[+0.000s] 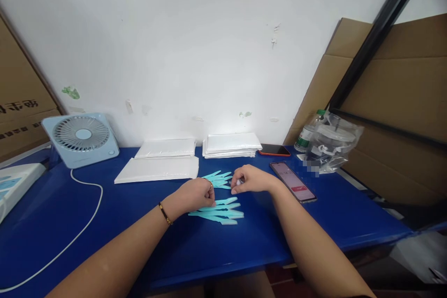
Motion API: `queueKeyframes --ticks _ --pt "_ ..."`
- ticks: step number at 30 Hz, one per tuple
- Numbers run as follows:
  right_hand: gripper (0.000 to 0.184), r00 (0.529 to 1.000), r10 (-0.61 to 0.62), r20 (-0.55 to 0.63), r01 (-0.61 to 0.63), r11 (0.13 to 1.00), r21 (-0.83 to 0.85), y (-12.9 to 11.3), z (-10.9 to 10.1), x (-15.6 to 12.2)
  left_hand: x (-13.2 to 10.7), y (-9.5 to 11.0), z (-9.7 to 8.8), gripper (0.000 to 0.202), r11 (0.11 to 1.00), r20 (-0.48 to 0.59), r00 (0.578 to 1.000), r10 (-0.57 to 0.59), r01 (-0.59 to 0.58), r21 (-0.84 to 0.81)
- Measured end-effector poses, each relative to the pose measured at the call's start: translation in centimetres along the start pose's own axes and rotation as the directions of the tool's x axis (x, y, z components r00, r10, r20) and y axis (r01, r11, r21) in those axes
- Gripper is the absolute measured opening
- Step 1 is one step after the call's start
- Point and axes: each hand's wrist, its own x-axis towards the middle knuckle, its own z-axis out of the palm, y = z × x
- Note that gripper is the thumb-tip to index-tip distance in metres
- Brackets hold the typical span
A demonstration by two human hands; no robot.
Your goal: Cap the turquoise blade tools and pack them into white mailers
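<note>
Several thin turquoise plastic sticks lie on the blue table point(104, 223) in two small piles. The near pile point(223, 214) lies just right of my left hand point(195, 194). The far pile point(218, 179) sits between both hands. My left hand is curled, fingers closed over the sticks, with a bracelet on the wrist. My right hand point(252, 179) pinches the end of a turquoise stick from the far pile between thumb and fingers.
Stacks of white flat packets point(159, 167) point(232, 144) lie at the back by the wall. A small desk fan point(82, 138) with a white cable stands back left. Two phones point(293, 181) point(274, 150), a bottle and a plastic bag point(331, 144) sit to the right. Cardboard leans on both sides.
</note>
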Motion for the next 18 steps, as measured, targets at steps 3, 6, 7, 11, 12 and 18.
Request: queueKeyframes --ticks 3,6,7,11,12,18 --pt "0.032 0.996 -0.024 0.091 0.022 0.999 0.025 -0.2 0.5 0.2 0.4 -0.1 0.2 0.012 0.999 -0.101 0.995 0.005 0.0 0.05" --pt "0.027 0.997 -0.048 0.06 0.047 0.999 0.016 0.0 0.5 0.4 0.8 -0.6 0.1 0.013 0.996 -0.167 0.986 0.016 -0.002 0.086" --pt "0.026 0.998 -0.05 0.032 0.05 0.999 0.004 0.2 0.4 0.3 0.9 -0.9 0.0 0.013 0.995 -0.182 0.983 0.013 0.005 0.098" --pt "0.019 0.992 0.057 -0.109 -0.063 0.997 -0.047 1.4 -0.5 0.0 1.3 -2.4 -0.4 0.014 0.988 -0.234 0.972 -0.036 0.069 0.136" --pt "0.018 0.985 0.099 -0.142 -0.107 0.993 -0.045 1.8 -0.7 0.0 1.2 -2.6 -0.5 0.015 0.988 -0.244 0.969 -0.044 0.078 0.132" --pt "0.019 0.964 0.138 -0.226 -0.145 0.989 -0.015 2.4 -0.9 -0.2 0.0 -1.8 -0.7 0.028 0.993 -0.083 0.99 0.114 -0.114 0.013"
